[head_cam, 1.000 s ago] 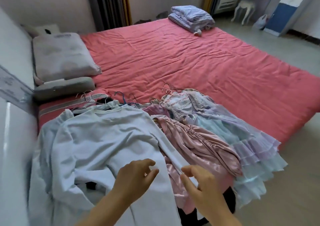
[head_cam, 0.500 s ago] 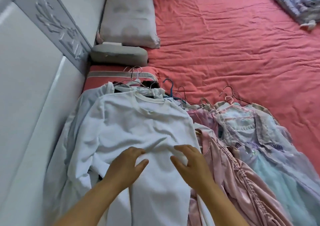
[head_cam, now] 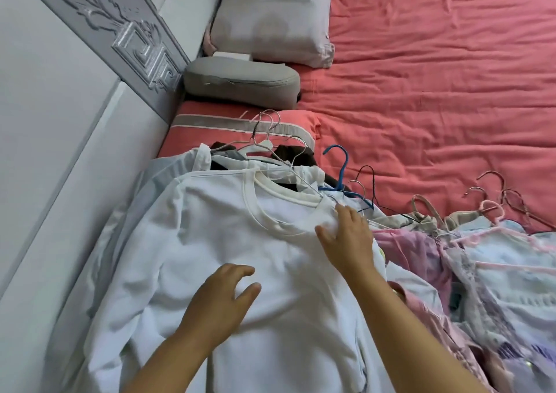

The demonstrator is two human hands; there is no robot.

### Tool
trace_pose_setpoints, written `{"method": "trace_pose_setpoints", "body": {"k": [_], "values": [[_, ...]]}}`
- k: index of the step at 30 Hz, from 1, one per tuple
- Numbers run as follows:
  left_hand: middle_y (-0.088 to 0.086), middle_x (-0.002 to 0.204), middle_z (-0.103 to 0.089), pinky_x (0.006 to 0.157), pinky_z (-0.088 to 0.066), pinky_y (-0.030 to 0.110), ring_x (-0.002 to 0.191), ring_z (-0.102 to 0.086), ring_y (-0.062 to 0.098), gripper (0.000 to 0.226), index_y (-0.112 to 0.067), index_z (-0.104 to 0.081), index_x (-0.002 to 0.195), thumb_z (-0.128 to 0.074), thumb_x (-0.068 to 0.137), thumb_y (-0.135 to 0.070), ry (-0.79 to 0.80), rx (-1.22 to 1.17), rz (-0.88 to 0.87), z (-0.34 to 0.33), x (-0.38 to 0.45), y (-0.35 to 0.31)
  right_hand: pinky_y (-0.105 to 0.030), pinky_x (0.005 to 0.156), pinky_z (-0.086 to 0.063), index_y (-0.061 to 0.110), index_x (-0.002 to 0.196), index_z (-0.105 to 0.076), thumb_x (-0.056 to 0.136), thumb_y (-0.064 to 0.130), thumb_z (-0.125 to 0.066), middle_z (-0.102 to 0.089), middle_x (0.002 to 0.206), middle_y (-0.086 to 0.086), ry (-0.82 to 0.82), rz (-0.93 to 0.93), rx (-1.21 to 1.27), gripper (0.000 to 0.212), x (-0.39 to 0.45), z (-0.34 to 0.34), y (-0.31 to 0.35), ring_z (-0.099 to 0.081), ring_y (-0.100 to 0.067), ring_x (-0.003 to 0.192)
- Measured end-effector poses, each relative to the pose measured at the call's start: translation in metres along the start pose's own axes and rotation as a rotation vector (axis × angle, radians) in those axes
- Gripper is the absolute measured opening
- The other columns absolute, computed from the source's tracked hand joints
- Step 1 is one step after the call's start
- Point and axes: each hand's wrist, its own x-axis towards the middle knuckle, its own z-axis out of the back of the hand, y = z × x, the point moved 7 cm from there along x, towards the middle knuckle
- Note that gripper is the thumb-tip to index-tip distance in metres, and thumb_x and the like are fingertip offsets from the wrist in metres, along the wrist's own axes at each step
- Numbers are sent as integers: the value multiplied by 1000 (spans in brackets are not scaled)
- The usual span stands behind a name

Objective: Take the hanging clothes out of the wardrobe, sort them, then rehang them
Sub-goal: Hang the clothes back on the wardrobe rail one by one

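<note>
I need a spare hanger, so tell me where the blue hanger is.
In the head view, the blue hanger lies on the bed just right of the white shirt's collar, beyond the right hand.

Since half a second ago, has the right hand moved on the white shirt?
Yes. The right hand has slid up the white shirt from its chest to beside the collar, toward the hanger hooks.

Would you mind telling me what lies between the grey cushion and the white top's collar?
In the head view, a red pillow with a grey stripe lies between the grey cushion and the white top, with metal hangers and dark clothes.
</note>
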Motion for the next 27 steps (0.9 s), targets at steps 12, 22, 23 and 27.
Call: {"method": "trace_pose_setpoints", "body": {"k": [12, 22, 23, 27], "values": [[-23, 120, -50, 88, -37, 15, 105, -49, -3, 31, -31, -56, 122, -54, 92, -38, -75, -7, -32, 24, 6, -4, -38, 72, -30, 17, 74, -50, 83, 35, -66, -56, 84, -8, -49, -30, -1, 26, 17, 7, 3, -52, -33, 92], [0, 143, -40, 105, -20, 15, 132, -32, 13, 63, -18, -45, 137, -47, 80, -46, -384, -2, -340, 81, -48, -52, -37, 51, -28, 14, 56, -37, 73, 40, -62, -35, 50, 4, -213, 69, 445, 41, -111, 99, 48, -33, -13, 51], [5, 144, -39, 108, -18, 16, 133, -31, 15, 63, -16, -42, 139, -46, 82, -46, -443, 4, -413, 89, -56, -60, -38, 51, -30, 14, 59, -43, 72, 40, -62, -37, 51, 5, -215, 81, 471, 35, -127, 105, 52, -33, -12, 51], [9, 149, -26, 112, -8, 30, 140, -16, 29, 60, -23, -31, 142, -37, 89, -51, -560, 108, -635, 116, -90, -82, -30, 51, -27, 19, 60, -54, 73, 37, -65, -37, 48, 8, -297, 46, 591, 25, -194, 140, 62, -32, -6, 50]]}}
